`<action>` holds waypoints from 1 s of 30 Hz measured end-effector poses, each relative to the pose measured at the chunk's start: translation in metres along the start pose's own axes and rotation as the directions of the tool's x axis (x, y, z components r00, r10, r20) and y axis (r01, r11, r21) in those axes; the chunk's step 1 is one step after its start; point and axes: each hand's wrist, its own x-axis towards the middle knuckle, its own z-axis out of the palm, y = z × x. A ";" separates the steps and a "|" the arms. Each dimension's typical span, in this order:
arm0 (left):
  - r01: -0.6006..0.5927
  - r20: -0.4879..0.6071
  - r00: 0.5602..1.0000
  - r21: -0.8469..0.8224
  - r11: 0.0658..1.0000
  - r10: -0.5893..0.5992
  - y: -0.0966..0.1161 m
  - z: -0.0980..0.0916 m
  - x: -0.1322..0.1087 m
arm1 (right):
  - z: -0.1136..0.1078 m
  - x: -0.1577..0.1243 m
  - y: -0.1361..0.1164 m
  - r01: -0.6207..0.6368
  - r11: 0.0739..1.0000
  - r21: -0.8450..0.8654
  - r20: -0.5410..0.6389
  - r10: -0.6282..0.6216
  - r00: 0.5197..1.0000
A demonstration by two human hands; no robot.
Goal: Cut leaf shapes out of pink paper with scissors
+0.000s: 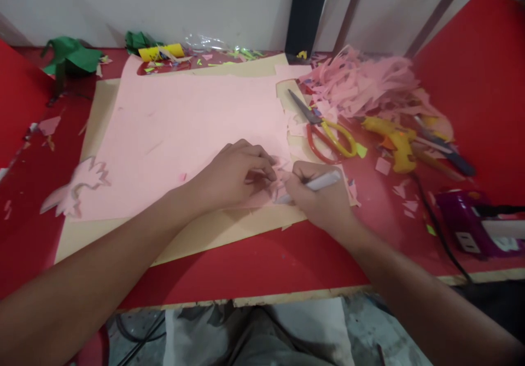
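A large pink sheet of paper (192, 120) lies over a cream sheet (205, 240) on the red table. My left hand (240, 172) rests near its right edge, fingers bent and pressing down a small pink paper cutout (281, 183), mostly covered by my hands. A white pen (324, 180) is gripped in my right hand (320, 196), its tip low beside the cutout. Another pink paper cutout (77, 187), with jagged leaf-like edges, lies at the sheet's left edge. Scissors (318, 122) with a red and a yellow handle loop lie beyond my right hand.
Shredded pink paper (365, 81) is heaped at the back right. Near it lies a yellow glue gun (394, 139) with a dark cord. A purple power strip (471, 224) sits at the right. Green crumpled paper (71, 57) and a yellow roll (162, 52) lie at the back.
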 end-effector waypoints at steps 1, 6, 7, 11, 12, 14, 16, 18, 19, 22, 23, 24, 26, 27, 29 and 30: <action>0.000 0.002 1.000 0.000 1.000 0.000 0.000 0.000 0.000 | 0.000 0.000 0.000 0.005 1.000 -0.001 -0.008 -0.005 1.000; 0.026 0.023 0.999 0.007 1.000 -0.026 0.005 -0.002 -0.001 | 0.000 -0.002 0.001 0.022 1.000 0.003 -0.025 -0.022 0.999; 0.034 0.028 0.999 0.017 0.999 -0.035 0.006 -0.002 -0.001 | 0.000 -0.003 0.001 0.012 1.000 0.002 -0.028 -0.012 1.000; 0.067 0.031 0.997 0.074 0.995 -0.069 0.012 -0.001 -0.003 | -0.004 -0.005 0.004 -0.091 0.994 0.059 -0.084 0.096 0.992; 0.077 0.032 0.996 0.084 0.994 -0.080 0.013 0.000 -0.003 | -0.004 -0.005 0.004 -0.112 0.991 0.077 -0.087 0.119 0.989; 0.090 0.034 0.995 0.089 0.992 -0.093 0.014 0.001 -0.003 | -0.005 -0.004 0.005 -0.112 0.990 0.090 -0.057 0.117 0.991; 0.092 0.039 0.995 0.083 0.992 -0.095 0.014 0.001 -0.003 | -0.005 -0.003 0.004 -0.083 0.993 0.082 -0.007 0.084 0.996; 0.091 0.042 0.995 0.080 0.993 -0.094 0.013 0.001 -0.003 | -0.004 -0.002 0.003 -0.065 0.996 0.069 0.014 0.064 0.998; 0.090 0.045 0.995 0.082 0.993 -0.094 0.013 0.001 -0.003 | -0.003 -0.002 0.002 -0.062 0.996 0.060 0.015 0.061 0.998; 0.087 0.049 0.995 0.093 0.992 -0.091 0.013 0.001 -0.003 | -0.002 -0.001 0.001 -0.048 0.999 0.024 0.003 0.048 0.999; 0.089 0.050 0.994 0.094 0.992 -0.094 0.013 0.001 -0.003 | -0.001 -0.001 0.001 -0.040 0.999 0.008 -0.006 0.040 0.999; 0.095 0.048 0.994 0.095 0.991 -0.100 0.013 0.001 -0.003 | -0.001 -0.001 0.001 -0.031 0.999 -0.009 -0.020 0.031 0.999; 0.103 0.046 0.993 0.095 0.990 -0.107 0.013 0.001 -0.003 | 0.000 -0.002 0.002 -0.019 0.999 -0.045 -0.061 0.017 0.998; 0.104 0.044 0.993 0.095 0.990 -0.108 0.013 0.001 -0.003 | 0.001 -0.002 0.003 -0.017 0.998 -0.058 -0.081 0.013 0.997; 0.103 0.041 0.993 0.093 0.990 -0.107 0.014 0.001 -0.003 | 0.001 -0.003 0.005 -0.022 0.998 -0.061 -0.105 0.015 0.994; 0.104 0.040 0.993 0.092 0.990 -0.108 0.014 0.001 -0.003 | 0.000 -0.003 0.005 -0.028 0.998 -0.052 -0.105 0.023 0.994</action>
